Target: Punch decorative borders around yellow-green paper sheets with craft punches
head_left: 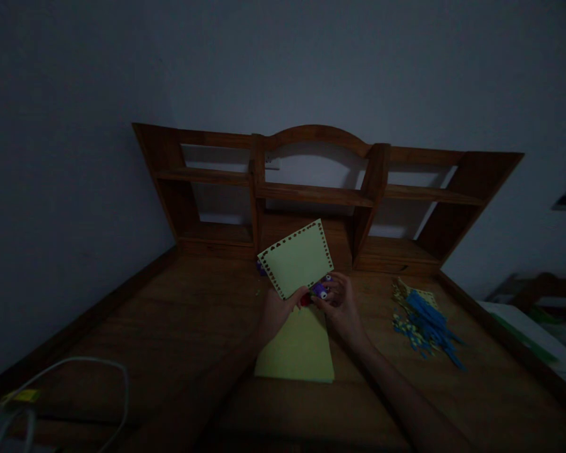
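My left hand [277, 313] grips the lower edge of a pale yellow sheet of paper [298, 259], thumb on top. The sheet is raised and tilted, with small shaped holes punched along the visible edges. Closed around a small purple paper punch [319, 290] with white round parts, my right hand [342, 308] is at the sheet's lower right corner. A small red thing [305, 301] shows between the hands; I cannot make out what it is. Beneath them, a stack of yellow paper [296, 352] lies on the wooden desk [183, 340].
Blue and yellow paper scraps [427, 321] are heaped on the right. Behind the raised sheet, a purple object [261, 268] is partly hidden. A wooden shelf unit [311, 194] stands along the desk's back. A white cable [99, 360] loops at the lower left, near a yellow item [27, 396].
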A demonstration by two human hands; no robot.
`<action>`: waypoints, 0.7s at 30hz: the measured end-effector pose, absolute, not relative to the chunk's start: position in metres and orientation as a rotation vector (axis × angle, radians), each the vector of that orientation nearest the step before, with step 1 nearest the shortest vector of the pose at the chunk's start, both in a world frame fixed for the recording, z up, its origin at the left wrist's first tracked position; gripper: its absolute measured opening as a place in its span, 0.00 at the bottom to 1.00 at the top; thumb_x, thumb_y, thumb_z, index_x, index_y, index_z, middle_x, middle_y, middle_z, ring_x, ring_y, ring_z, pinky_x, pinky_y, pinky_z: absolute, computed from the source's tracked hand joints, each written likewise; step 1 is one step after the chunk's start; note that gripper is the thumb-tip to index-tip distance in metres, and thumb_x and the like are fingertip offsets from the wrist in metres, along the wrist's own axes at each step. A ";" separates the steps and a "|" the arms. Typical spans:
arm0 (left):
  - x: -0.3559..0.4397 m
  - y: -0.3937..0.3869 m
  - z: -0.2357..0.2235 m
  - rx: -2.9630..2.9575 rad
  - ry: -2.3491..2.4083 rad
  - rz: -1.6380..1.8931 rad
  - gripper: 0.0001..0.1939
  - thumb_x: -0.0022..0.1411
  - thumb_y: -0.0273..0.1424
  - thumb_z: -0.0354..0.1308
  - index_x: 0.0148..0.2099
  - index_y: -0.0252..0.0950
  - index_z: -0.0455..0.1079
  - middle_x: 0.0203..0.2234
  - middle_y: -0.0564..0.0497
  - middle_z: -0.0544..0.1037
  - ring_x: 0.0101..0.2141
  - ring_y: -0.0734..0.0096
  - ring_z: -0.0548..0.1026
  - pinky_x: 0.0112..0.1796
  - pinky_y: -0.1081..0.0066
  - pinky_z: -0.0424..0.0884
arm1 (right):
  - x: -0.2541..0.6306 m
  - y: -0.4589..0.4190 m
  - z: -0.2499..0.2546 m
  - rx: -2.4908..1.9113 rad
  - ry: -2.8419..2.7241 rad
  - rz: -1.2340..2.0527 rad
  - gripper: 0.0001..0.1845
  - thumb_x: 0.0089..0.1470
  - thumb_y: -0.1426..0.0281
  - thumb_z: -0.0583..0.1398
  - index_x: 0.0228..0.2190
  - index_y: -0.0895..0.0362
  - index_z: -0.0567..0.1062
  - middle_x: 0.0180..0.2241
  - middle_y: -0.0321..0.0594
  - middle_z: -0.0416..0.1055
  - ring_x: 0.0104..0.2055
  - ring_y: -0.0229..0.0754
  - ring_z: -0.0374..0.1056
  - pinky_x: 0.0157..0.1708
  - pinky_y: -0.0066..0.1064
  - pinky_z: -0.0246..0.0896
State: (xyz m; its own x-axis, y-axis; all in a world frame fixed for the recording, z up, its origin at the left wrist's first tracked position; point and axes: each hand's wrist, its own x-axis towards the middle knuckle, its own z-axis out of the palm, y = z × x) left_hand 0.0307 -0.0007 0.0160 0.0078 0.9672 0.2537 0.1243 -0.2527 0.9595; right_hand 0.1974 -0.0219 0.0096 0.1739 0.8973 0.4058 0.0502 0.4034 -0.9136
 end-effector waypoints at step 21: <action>0.032 -0.003 0.019 1.462 1.150 1.332 0.14 0.51 0.39 0.63 0.24 0.34 0.70 0.17 0.52 0.73 0.18 0.73 0.69 0.20 0.75 0.63 | 0.194 -0.030 0.020 -0.982 -1.268 0.752 0.54 0.41 0.66 0.69 0.62 0.46 0.46 0.38 0.37 0.71 0.30 0.39 0.68 0.33 0.33 0.69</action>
